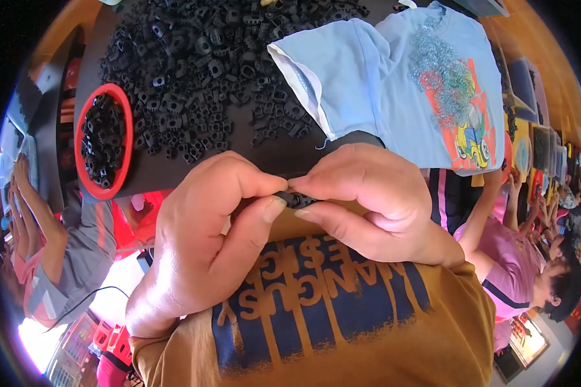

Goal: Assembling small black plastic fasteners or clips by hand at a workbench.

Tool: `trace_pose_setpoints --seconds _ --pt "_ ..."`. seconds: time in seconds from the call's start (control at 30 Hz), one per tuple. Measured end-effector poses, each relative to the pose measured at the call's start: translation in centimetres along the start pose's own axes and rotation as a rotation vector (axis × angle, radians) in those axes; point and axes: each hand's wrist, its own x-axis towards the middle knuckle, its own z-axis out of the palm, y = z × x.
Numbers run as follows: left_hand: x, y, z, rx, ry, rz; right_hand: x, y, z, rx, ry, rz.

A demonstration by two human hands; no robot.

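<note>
Close in front of my chest, my left hand (pixel 210 209) and my right hand (pixel 371 197) meet at the fingertips. Between them is a small black plastic part (pixel 294 199), pinched by thumb and forefinger on both sides. Fingers cover most of it, so its full shape is hidden. Just beyond my hands, a large heap of similar black plastic parts (pixel 200 64) spreads over the dark tabletop (pixel 258 152). To the right of the heap lies a light blue T-shirt (pixel 348 77), with a loose pile of tiny shiny wire-like pieces (pixel 439 71) on it.
A red oval basin (pixel 128 142) holding more black parts stands at the table's left edge. People sit on both sides: a person in grey (pixel 71 258) at left, another in a pink top (pixel 507 271) at right. Bins and trays (pixel 539 148) line the far right.
</note>
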Motion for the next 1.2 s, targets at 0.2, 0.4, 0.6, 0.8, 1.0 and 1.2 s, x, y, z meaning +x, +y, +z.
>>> trace_pose_setpoints --seconds 0.2,0.4,0.6,0.8,1.0,1.2 --pt "0.2 -0.5 0.4 0.311 0.031 0.326 0.1 0.0 0.8 -0.104 0.041 -0.003" --pt "0.1 -1.3 1.6 0.337 0.135 0.364 -0.6 0.1 1.0 -0.035 0.114 0.097" --pt "0.5 -1.7 3.5 0.395 0.205 0.456 -1.5 -0.2 0.8 0.359 0.236 0.311" --pt "1.5 -2.6 4.2 0.640 0.173 0.665 -2.2 0.1 0.6 0.466 0.296 0.333" --pt "3.3 -2.5 5.6 0.540 0.261 0.741 -2.5 0.7 -0.2 0.511 0.340 0.324" --pt "3.9 -2.3 5.4 0.525 0.159 0.612 -3.1 1.4 -1.2 0.682 0.293 0.476"
